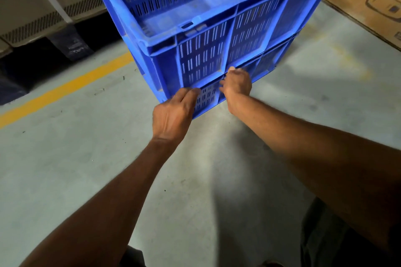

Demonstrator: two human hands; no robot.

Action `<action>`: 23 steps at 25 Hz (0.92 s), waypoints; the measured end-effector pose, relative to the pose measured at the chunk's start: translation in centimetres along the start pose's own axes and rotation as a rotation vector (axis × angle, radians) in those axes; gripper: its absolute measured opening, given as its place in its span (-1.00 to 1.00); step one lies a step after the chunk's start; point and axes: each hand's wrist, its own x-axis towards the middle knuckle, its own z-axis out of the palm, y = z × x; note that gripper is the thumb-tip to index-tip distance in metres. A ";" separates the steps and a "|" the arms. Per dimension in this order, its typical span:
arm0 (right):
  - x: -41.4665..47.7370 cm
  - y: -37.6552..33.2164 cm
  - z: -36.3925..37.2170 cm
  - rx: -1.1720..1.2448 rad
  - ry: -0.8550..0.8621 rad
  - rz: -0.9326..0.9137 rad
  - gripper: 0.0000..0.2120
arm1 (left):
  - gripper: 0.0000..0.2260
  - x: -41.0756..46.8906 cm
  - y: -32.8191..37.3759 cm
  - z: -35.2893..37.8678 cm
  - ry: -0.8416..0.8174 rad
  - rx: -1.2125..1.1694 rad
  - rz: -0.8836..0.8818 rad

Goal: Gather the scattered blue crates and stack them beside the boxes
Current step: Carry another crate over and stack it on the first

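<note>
Two blue slotted plastic crates stand stacked on the floor in front of me. The upper crate (217, 34) is open-topped and empty, and only a low strip of the lower crate (208, 95) shows beneath it. My left hand (173, 112) rests on the lower crate's near left corner, fingers curled against its wall. Fingers of my right hand (237, 82) hook into the seam where the two crates meet, with the thumb up on the upper crate's wall.
A brown cardboard box (368, 0) lies at the right, close to the crates. Pale cartons (50, 4) sit on dark pallets at the back left. A yellow line (65, 86) crosses the grey concrete floor at the left.
</note>
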 end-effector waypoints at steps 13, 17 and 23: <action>-7.3 0.3 1.6 0.094 -0.256 0.043 -0.67 | -0.83 -2.5 -0.5 0.5 0.205 -0.834 -0.820; -6.8 -0.3 2.0 0.119 -0.219 0.085 -0.69 | -0.92 -1.5 -1.6 0.4 0.238 -0.841 -0.915; -7.0 -0.1 2.9 0.110 -0.118 0.109 -0.70 | -0.85 -1.3 -1.2 -0.9 0.178 -0.795 -0.942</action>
